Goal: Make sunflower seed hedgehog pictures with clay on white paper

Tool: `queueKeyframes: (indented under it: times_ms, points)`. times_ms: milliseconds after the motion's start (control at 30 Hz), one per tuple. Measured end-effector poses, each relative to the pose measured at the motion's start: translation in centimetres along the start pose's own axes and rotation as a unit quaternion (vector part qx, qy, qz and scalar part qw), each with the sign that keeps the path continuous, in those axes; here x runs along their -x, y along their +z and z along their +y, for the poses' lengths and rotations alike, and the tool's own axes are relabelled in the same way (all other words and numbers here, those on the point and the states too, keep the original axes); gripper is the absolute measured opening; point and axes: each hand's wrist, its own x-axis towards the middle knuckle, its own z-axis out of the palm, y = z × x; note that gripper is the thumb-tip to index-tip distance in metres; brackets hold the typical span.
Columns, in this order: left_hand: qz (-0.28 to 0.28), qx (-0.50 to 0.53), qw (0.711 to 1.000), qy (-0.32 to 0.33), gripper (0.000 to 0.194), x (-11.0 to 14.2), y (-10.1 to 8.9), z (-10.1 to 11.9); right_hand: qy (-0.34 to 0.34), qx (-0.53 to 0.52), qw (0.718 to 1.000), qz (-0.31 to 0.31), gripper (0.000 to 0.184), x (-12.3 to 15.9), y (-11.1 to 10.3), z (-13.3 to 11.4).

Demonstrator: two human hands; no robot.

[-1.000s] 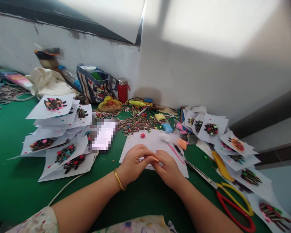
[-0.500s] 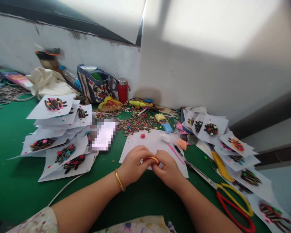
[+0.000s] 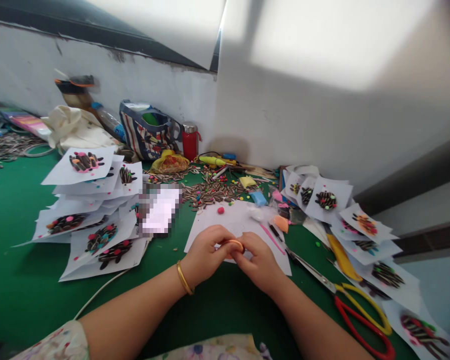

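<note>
My left hand (image 3: 212,253) and my right hand (image 3: 260,258) meet over the near edge of a white sheet of paper (image 3: 206,222). Between their fingertips is a small piece of orange modelling clay (image 3: 237,243), with a dark bit beside it at the right fingers. Much of the piece is hidden behind the thumbs. On the sheet, beyond the hands, lie a red clay ball (image 3: 221,210) and, to the right, a thin pink clay strip (image 3: 272,238). A black-capped pen (image 3: 275,231) rests near the strip.
Scissors (image 3: 337,287) lie right of my right forearm. Seed-decorated papers are stacked at left (image 3: 97,215) and right (image 3: 363,225). Loose sunflower seeds (image 3: 210,192), blue clay (image 3: 258,198) and orange clay (image 3: 281,223) lie behind the sheet. A red flask (image 3: 189,142) stands by the wall.
The fingers have shifted slightly around the orange clay, and the left thumb now sits higher over it. Everything else stays in place.
</note>
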Motion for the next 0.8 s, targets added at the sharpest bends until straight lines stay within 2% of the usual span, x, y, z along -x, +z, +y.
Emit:
queueKeyframes:
  times_ms: [133, 233, 300, 467, 533, 600, 800]
  points:
    - [0.009, -0.003, 1.0, 0.011, 0.02, -0.02, 0.07, 0.04, 0.002, 0.0, 1.0, -0.002, 0.012, 0.02, -0.05, 0.07]
    - [-0.001, -0.007, 1.0, 0.016, 0.012, -0.05, 0.11, 0.09, 0.004, 0.012, 1.0, 0.006, 0.015, -0.01, 0.03, -0.02]
    - [0.0, -0.007, 1.0, 0.009, 0.015, -0.05, 0.1, 0.13, 0.008, 0.006, 1.0, 0.006, 0.013, -0.04, 0.03, -0.1]
    - [0.025, -0.002, 1.0, 0.0, 0.019, 0.05, 0.05, 0.32, 0.006, -0.01, 1.0, -0.003, 0.014, 0.0, -0.05, 0.06]
    - [0.018, -0.003, 1.0, 0.013, 0.023, 0.04, 0.02, 0.38, 0.005, 0.001, 1.0, -0.004, 0.013, 0.0, -0.01, 0.08]
    - [-0.002, -0.006, 1.0, 0.022, 0.015, -0.01, -0.03, 0.4, 0.003, 0.012, 1.0, 0.0, 0.014, -0.02, 0.03, -0.02]
    - [0.001, -0.003, 1.0, -0.003, 0.016, -0.1, -0.08, 0.44, -0.002, -0.006, 1.0, -0.001, 0.012, -0.08, -0.07, -0.19]
